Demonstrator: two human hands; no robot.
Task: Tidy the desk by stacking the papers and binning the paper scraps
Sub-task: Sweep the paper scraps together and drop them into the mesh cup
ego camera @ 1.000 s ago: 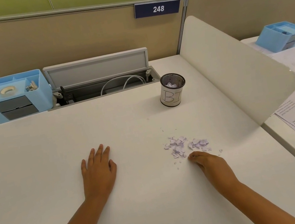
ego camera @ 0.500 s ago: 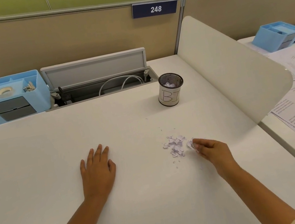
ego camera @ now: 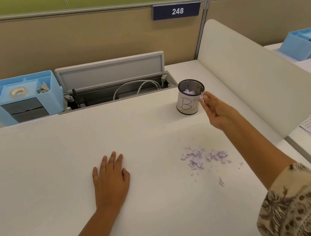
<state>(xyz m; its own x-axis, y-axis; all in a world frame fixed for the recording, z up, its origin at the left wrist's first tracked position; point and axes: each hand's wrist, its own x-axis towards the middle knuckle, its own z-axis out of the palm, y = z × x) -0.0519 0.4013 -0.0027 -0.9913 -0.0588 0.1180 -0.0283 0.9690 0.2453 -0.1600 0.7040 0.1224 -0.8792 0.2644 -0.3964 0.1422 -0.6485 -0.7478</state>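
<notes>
Right at the rim of the mesh bin (ego camera: 190, 96), a few paper scraps (ego camera: 201, 97) are pinched in the right hand (ego camera: 217, 111). More scraps (ego camera: 203, 156) are left scattered mid-desk (ego camera: 57, 176); the left hand (ego camera: 110, 180) is laid flat, fingers spread, nothing held.

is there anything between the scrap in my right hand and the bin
Nothing visible. The right hand pinches a paper scrap beside the mesh bin's open rim, not yet over the opening.
</notes>
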